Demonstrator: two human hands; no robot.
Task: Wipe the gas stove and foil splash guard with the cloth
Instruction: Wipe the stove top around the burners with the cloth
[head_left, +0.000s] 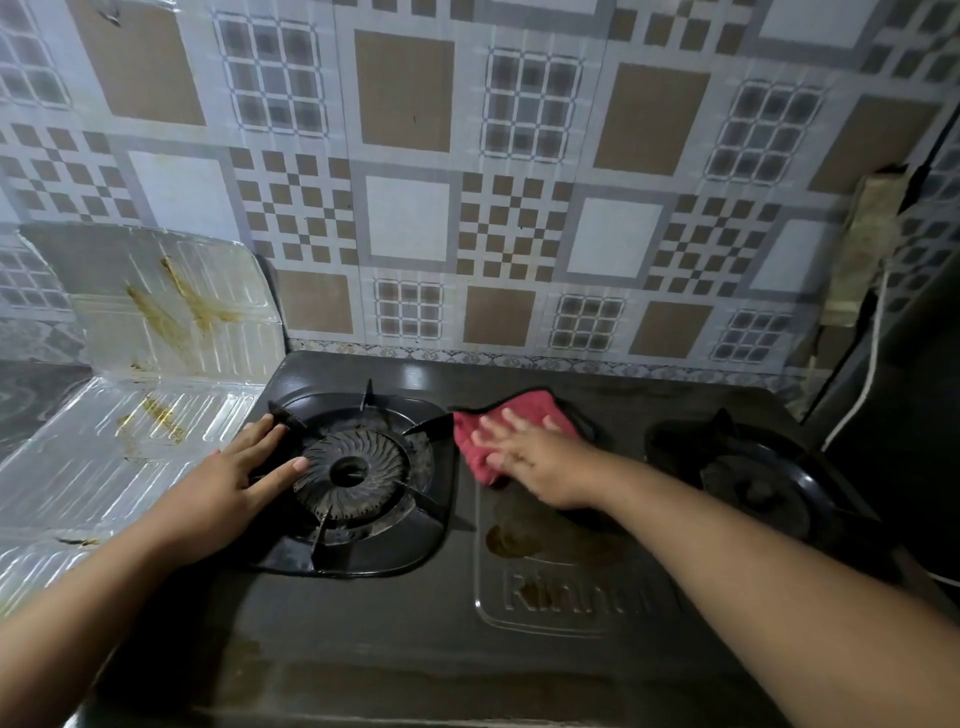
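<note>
The foil splash guard (156, 332) stands at the left with brown streaks on it. The left hand (234, 478) lies flat, fingers spread, on the left burner (353, 467), likely to steady the gas stove (415, 623). The right hand (535, 462) presses open fingers on the red cloth (514, 415), wiping the middle.

Room and obstacles on the stove top

The front strip of the gas stove (395, 639) lies bare and open. The left burner's raised pan-support prongs (358, 467) block low passes, as does the right burner (753, 483). The foil splash guard (156, 332) walls the left side, the tiled wall (467, 208) the back, a white cord (867, 374) hangs right.
</note>
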